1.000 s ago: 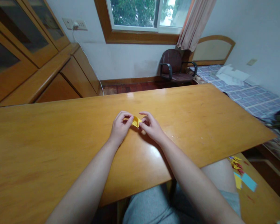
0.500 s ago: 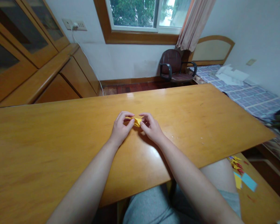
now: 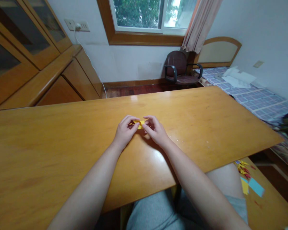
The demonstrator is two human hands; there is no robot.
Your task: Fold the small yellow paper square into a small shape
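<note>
A small folded piece of yellow paper (image 3: 140,124) is held between my two hands, just above the wooden table (image 3: 62,143). My left hand (image 3: 126,127) pinches its left side, the thumb in front and the fingers curled behind. On the other side, my right hand (image 3: 155,128) grips the right end between thumb and bent fingers. My fingers cover parts of the paper, so its full shape is hidden.
Lower right, a bench (image 3: 271,210) bears several yellow and red folded paper pieces (image 3: 243,167) and a blue paper sheet (image 3: 256,187). Behind the table stand a dark red armchair (image 3: 179,65) and a wooden cabinet (image 3: 69,80). A bed (image 3: 261,95) is at right.
The yellow paper has turned slightly between my fingers and shows a flatter, wider face. Both hands have shifted only a little.
</note>
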